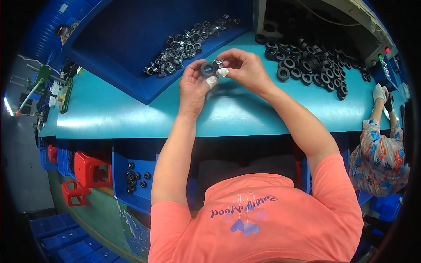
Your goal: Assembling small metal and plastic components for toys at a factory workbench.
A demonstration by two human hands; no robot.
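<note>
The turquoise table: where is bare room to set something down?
Bare patches show left of the left forearm, between the blue tray and the table's front edge; between both forearms; and right of the right forearm, in front of the black rings. The back right is crowded with those rings, and the tray holds a heap of shiny parts.

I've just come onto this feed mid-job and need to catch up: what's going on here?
A person has both hands raised over the teal table. Their left hand holds a black ring, and their right hand holds a small shiny part close beside it; whether the two touch is hard to tell. Loose shiny pieces lie in the blue tray at left, and more black rings are heaped on the table at right. Further right, a co-worker is at the table.
</note>
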